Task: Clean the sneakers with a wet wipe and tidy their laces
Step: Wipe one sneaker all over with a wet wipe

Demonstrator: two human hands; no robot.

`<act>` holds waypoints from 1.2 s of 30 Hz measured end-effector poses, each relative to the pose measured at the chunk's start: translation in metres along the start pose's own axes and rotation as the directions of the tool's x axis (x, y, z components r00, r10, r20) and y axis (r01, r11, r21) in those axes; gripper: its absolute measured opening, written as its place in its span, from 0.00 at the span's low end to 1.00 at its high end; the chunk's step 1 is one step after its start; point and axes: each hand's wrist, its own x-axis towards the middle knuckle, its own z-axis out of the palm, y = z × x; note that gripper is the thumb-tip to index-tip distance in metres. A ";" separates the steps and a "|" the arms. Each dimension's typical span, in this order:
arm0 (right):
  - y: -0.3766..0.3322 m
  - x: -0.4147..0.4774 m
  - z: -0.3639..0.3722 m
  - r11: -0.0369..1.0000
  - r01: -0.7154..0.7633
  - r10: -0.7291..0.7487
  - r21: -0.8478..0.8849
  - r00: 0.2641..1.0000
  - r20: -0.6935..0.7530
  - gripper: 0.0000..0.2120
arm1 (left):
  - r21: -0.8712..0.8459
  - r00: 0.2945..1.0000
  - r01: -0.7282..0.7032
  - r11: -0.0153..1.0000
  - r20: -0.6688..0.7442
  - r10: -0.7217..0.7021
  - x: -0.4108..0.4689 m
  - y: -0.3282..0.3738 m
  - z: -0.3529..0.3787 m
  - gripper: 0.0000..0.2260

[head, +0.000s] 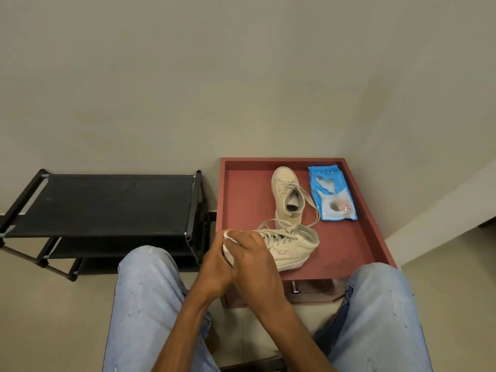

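Note:
Two beige sneakers rest on a reddish-brown tray table (357,245). The near sneaker (291,248) lies on its side with the toe pointing left, its laces loose. My left hand (214,267) grips its toe end from the left. My right hand (255,261) presses a white wet wipe (228,238) against the toe, and most of the wipe is hidden under my fingers. The far sneaker (287,194) stands upright with the toe pointing away, its untied laces trailing to the right. A blue wet wipe pack (331,193) lies at the tray's back right.
A black shoe rack (107,202) stands to the left against the wall. My knees in light blue jeans (150,291) flank the tray table. A white ledge (442,210) runs along the right wall.

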 end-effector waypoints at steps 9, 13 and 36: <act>0.008 -0.042 0.015 0.967 -0.078 0.088 -0.242 0.996 0.030 0.14 | -0.039 0.995 0.051 0.998 0.082 -0.048 -0.006 0.007 -0.004 0.24; 0.027 -0.053 -0.007 0.984 0.161 -0.170 -0.078 0.979 -0.117 0.17 | -0.144 0.998 0.014 0.990 0.061 -0.005 0.002 -0.002 -0.006 0.35; 0.014 -0.029 0.007 0.980 0.035 0.030 0.195 0.947 -0.321 0.15 | -0.382 0.997 0.079 0.921 0.019 -0.078 -0.003 -0.005 0.001 0.52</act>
